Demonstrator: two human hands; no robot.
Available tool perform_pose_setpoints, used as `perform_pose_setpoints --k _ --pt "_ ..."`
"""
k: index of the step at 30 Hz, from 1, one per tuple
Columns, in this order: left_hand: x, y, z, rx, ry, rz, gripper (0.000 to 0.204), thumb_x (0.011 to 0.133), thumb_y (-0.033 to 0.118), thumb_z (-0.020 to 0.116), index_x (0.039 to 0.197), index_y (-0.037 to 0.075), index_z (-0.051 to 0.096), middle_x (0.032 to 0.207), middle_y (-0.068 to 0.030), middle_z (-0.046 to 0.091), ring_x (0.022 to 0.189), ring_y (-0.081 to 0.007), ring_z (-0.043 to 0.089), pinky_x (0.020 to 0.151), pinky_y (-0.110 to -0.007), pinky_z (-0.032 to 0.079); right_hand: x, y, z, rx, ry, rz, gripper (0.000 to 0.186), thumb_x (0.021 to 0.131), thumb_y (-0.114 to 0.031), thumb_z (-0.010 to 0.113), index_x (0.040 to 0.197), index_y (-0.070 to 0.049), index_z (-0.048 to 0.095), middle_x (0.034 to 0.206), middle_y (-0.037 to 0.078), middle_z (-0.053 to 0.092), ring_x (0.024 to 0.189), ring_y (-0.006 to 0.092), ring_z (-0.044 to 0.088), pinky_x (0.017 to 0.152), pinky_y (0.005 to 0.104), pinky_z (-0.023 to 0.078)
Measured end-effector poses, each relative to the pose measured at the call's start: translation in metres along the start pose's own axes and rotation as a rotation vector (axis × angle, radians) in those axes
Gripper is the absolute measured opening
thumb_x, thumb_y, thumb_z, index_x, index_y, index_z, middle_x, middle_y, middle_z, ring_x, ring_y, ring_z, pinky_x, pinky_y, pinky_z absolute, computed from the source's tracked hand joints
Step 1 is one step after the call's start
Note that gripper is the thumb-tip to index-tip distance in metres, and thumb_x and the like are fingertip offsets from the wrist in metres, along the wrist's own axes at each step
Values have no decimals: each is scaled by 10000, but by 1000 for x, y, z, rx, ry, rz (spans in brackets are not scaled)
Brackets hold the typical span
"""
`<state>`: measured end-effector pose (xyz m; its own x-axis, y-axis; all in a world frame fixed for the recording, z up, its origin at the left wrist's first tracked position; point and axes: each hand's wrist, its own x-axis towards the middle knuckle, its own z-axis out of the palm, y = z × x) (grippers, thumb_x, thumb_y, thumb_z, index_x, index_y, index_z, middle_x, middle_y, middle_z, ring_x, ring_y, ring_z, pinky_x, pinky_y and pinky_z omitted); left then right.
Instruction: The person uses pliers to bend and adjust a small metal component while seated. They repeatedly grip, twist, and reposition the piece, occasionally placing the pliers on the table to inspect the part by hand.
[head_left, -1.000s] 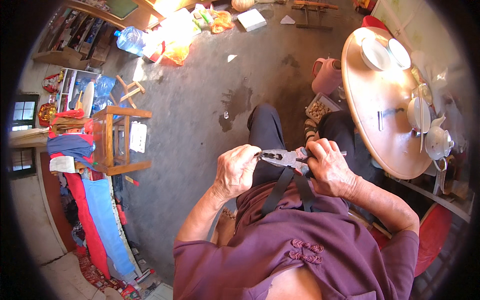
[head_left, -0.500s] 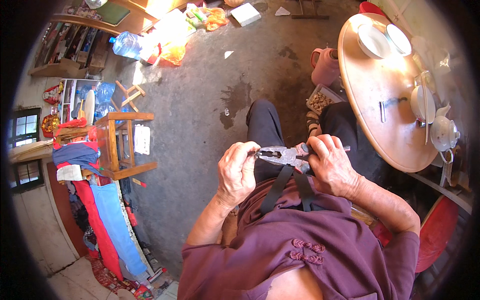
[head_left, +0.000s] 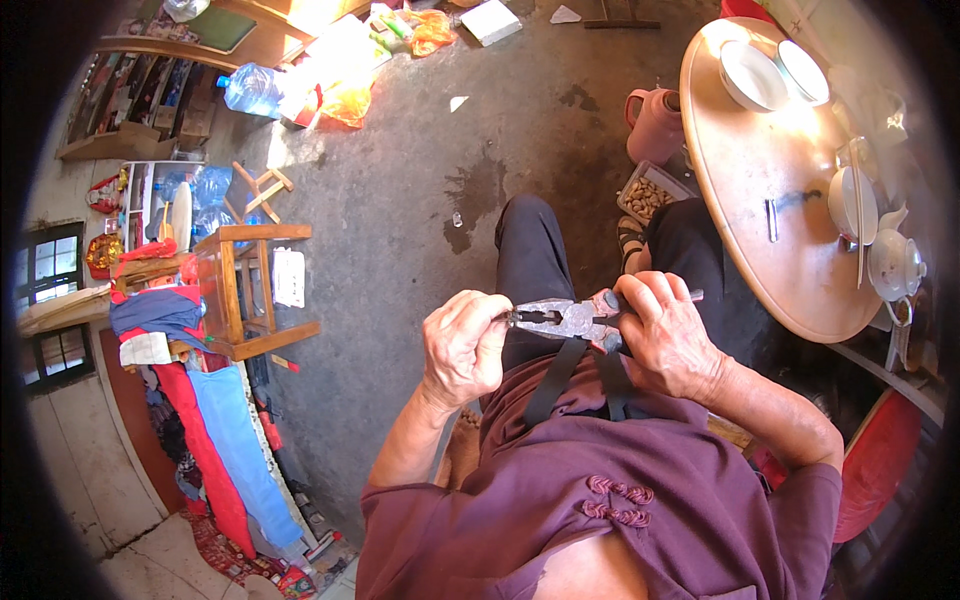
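Over my lap, my right hand (head_left: 668, 330) is wrapped round the handles of a pair of pliers (head_left: 570, 318), whose worn grey jaws point left. Something thin may be poking out past that hand's knuckles on the right. My left hand (head_left: 463, 345) is closed in a pinch at the tip of the jaws. A small dark bit shows between its thumb and fingers, too small to name. Two black straps (head_left: 552, 385) hang below the pliers across my maroon shirt.
On my right stands a round wooden table (head_left: 740, 215) with white bowls (head_left: 752, 78), a teapot (head_left: 893, 265) and a small metal piece (head_left: 771, 220). Below it are a pink jug (head_left: 655, 128) and a box of nuts (head_left: 650, 195). A wooden stool (head_left: 262, 346) stands at left.
My left hand has shifted slightly left and down, its fingers curled tighter at the jaw tips. The right hand keeps its grip on the pliers. The whole view has shifted slightly.
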<state>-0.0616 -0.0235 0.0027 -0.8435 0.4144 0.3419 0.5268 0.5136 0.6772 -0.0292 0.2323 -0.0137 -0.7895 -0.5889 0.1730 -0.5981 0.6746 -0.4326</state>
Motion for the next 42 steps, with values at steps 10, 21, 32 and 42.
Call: perform_pose_setpoints --k 10,21,32,42 --pt "3 6 -6 109 -13 132 179 718 -32 632 884 22 593 696 -104 574 603 -281 583 547 -347 480 4 4 -18 -146 -23 -71 244 663 -210 593 751 17 605 1077 184 482 1053 311 476 898 442 382" --pt "7 7 -10 94 -164 -28 152 769 3 607 916 27 575 777 -117 594 707 -304 608 628 -377 496 6 8 -14 -50 -75 -69 235 611 -184 627 727 18 594 1005 173 494 941 299 479 810 407 400" --pt "2 4 -14 150 -258 55 118 765 30 618 878 21 586 724 -107 584 645 -301 606 573 -368 482 -5 3 -1 -47 -61 -55 233 632 -180 609 738 27 596 1072 196 494 999 318 477 841 419 393" --pt "2 3 -15 171 -286 155 138 727 30 648 854 22 593 650 -91 551 555 -281 577 499 -350 449 -10 2 -4 -65 -62 -66 235 658 -204 591 729 19 600 1072 189 486 1018 312 479 861 414 390"
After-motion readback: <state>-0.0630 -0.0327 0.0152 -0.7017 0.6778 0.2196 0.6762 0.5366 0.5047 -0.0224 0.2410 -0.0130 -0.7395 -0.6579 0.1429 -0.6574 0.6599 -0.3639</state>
